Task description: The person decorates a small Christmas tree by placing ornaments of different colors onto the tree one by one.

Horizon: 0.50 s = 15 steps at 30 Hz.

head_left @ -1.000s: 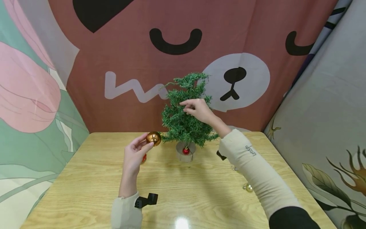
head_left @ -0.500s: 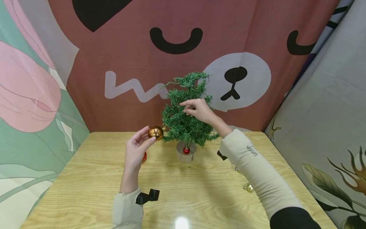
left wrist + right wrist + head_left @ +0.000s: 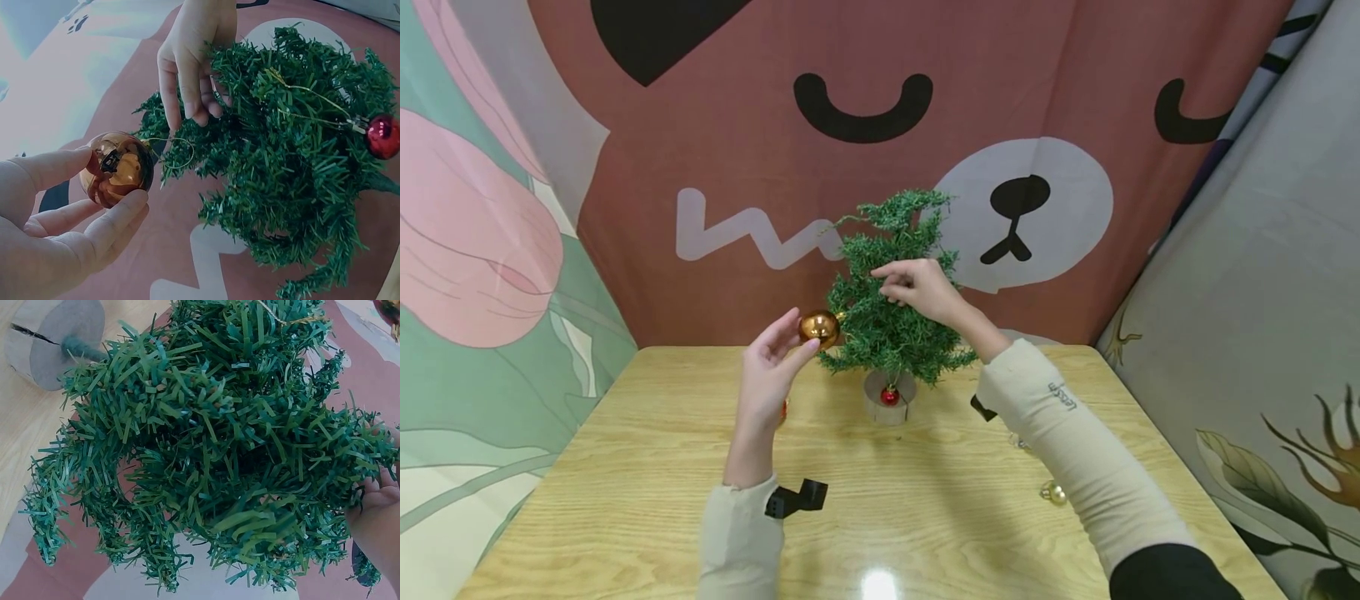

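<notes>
My left hand [image 3: 767, 377] pinches a shiny copper-gold Christmas bauble [image 3: 818, 330] between thumb and fingers, at the left side of a small artificial Christmas tree [image 3: 898, 329]. In the left wrist view, the thin gold hanging loop [image 3: 179, 165] of the bauble [image 3: 119, 169] overlaps a branch tip. My right hand [image 3: 921, 287] is at the upper branches, its index finger extended. The left wrist view shows the fingers of the right hand [image 3: 194, 59] pointing down, loosely spread against the green needles. A branch hides part of the right hand [image 3: 378, 519] in the right wrist view.
A small red bauble [image 3: 890, 395] hangs low on the tree, before its round wooden base [image 3: 880, 412]. A red item [image 3: 784, 412] lies partly behind my left wrist. A pale gold bauble [image 3: 1053, 492] and a clear ornament [image 3: 1018, 442] lie right on the wooden table [image 3: 647, 467].
My left hand has moved up and to the right, bringing the copper-gold bauble from beside the tree to its left branches. My right hand has stayed in place at the branches.
</notes>
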Each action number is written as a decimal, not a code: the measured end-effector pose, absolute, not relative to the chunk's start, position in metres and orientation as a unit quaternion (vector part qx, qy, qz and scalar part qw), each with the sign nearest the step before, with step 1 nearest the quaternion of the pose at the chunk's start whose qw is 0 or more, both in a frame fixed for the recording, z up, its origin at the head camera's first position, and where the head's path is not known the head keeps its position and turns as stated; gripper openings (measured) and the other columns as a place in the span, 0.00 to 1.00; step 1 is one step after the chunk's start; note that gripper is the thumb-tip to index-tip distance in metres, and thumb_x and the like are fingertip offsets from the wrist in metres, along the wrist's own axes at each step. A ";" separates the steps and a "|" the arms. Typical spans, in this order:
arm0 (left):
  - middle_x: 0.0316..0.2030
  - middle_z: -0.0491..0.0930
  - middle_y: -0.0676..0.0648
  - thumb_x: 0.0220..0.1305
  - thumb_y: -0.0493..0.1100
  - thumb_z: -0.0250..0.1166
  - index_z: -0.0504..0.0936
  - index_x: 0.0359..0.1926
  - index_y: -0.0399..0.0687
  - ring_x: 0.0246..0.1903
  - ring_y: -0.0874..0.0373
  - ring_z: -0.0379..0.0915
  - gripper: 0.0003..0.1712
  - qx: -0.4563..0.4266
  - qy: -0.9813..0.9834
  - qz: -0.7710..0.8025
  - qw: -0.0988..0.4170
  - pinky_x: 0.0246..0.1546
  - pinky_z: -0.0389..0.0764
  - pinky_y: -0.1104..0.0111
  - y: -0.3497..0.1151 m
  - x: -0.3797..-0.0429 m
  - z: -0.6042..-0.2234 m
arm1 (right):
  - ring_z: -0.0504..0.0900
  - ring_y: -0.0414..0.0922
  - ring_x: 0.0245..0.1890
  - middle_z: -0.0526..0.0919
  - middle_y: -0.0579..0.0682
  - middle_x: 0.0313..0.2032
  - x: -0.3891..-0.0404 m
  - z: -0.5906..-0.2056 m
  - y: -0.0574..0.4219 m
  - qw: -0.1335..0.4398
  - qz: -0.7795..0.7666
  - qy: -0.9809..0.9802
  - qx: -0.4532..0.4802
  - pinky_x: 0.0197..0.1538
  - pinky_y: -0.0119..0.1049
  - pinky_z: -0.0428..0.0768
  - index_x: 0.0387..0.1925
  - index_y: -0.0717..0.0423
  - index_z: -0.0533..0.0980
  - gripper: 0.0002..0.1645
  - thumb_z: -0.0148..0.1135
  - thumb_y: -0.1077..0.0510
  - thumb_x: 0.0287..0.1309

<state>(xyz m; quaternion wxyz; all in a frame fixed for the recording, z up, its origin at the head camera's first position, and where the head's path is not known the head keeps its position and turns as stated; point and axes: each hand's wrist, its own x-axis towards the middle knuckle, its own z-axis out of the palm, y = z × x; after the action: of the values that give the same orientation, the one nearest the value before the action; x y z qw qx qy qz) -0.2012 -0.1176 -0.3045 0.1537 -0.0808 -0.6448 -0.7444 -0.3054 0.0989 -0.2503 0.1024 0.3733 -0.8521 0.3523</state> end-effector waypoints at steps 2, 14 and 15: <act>0.48 0.72 0.39 0.54 0.28 0.61 0.68 0.57 0.35 0.41 0.59 0.70 0.27 -0.084 -0.648 -0.741 0.154 0.43 0.72 0.74 -0.115 -0.202 -0.302 | 0.79 0.49 0.26 0.82 0.57 0.30 -0.305 -0.250 0.099 0.100 0.355 -0.852 0.372 0.28 0.35 0.77 0.49 0.66 0.74 0.17 0.57 0.66 0.56; 0.47 0.74 0.36 0.56 0.29 0.60 0.70 0.56 0.35 0.40 0.60 0.73 0.25 -0.114 -0.648 -0.739 0.144 0.40 0.74 0.73 -0.106 -0.208 -0.293 | 0.79 0.56 0.30 0.80 0.65 0.33 -0.299 -0.242 0.092 0.062 0.441 -0.810 0.383 0.33 0.36 0.79 0.46 0.72 0.73 0.15 0.54 0.67 0.58; 0.47 0.74 0.36 0.56 0.29 0.60 0.70 0.56 0.34 0.40 0.60 0.73 0.25 -0.115 -0.647 -0.740 0.144 0.40 0.75 0.73 -0.105 -0.208 -0.292 | 0.79 0.57 0.30 0.80 0.65 0.33 -0.299 -0.242 0.092 0.055 0.447 -0.807 0.381 0.33 0.37 0.79 0.46 0.73 0.73 0.15 0.53 0.67 0.58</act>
<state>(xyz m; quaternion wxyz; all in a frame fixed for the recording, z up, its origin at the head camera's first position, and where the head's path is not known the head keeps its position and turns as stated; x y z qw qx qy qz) -0.2083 -0.1048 -0.2923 0.1441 -0.1152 -0.6468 -0.7400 -0.2992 0.0916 -0.2418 0.0550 0.3811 -0.8074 0.4470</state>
